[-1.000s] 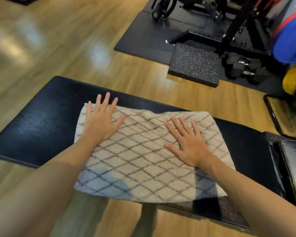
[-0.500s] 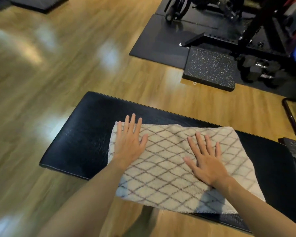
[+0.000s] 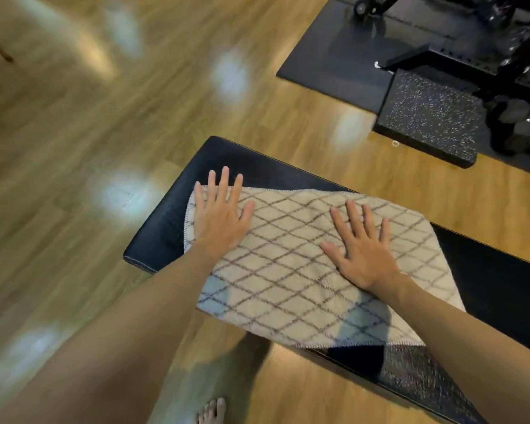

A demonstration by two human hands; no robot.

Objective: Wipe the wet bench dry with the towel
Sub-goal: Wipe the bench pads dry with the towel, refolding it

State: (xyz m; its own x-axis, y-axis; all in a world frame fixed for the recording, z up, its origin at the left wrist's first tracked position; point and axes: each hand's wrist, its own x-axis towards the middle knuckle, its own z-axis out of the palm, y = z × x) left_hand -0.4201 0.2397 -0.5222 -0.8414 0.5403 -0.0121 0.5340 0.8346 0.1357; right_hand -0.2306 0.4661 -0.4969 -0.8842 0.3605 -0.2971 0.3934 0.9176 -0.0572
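Both palms flat, fingers spread, left hand (image 3: 219,218) and right hand (image 3: 363,255) press the cream diamond-patterned towel (image 3: 291,270) onto the black padded bench (image 3: 166,228) near its end, where one push further risks it sliding off.

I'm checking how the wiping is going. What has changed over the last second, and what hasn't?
The towel has slid along the bench toward its left end: far less bare black pad shows beyond the towel's left edge than a second ago. The left hand and right hand moved with it. Unchanged: both hands press flat on the towel with fingers spread, nothing gripped or let go, and the towel stays spread out.
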